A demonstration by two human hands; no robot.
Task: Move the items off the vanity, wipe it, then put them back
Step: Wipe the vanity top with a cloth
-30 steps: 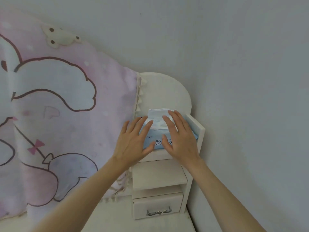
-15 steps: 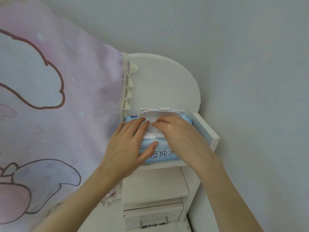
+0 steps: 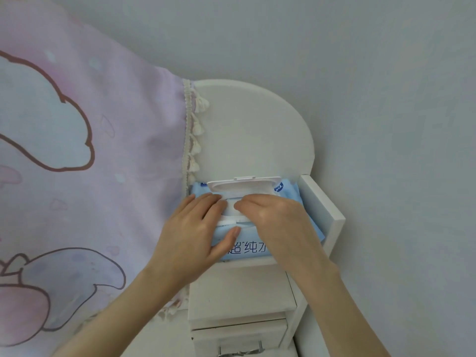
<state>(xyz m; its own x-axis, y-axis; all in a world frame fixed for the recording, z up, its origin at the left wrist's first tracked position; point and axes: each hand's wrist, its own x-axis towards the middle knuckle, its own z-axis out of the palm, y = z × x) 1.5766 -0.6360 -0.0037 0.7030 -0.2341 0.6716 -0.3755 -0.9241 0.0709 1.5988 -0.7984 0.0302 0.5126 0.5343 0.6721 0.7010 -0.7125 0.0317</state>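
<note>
A light blue wet wipe pack (image 3: 248, 249) lies on the top shelf of the small white vanity organiser (image 3: 325, 210). Its white flip lid (image 3: 242, 186) stands open towards the back. My left hand (image 3: 195, 228) presses flat on the pack's left half, thumb against the front face. My right hand (image 3: 279, 220) covers the right half, its fingers curled into the opening, where they pinch a white wipe (image 3: 230, 207). Most of the opening is hidden under my fingers.
A pink cartoon-print cloth (image 3: 90, 176) with tassels hangs at the left and covers that side. A rounded white back panel (image 3: 252, 130) rises behind the pack. Below are a shelf and a drawer with a metal handle (image 3: 239, 350). A grey wall (image 3: 399, 150) closes the right side.
The lid of the pack went from closed to flipped open. My right fingers moved from lying flat on the pack to curling into the opening. The view has moved closer.
</note>
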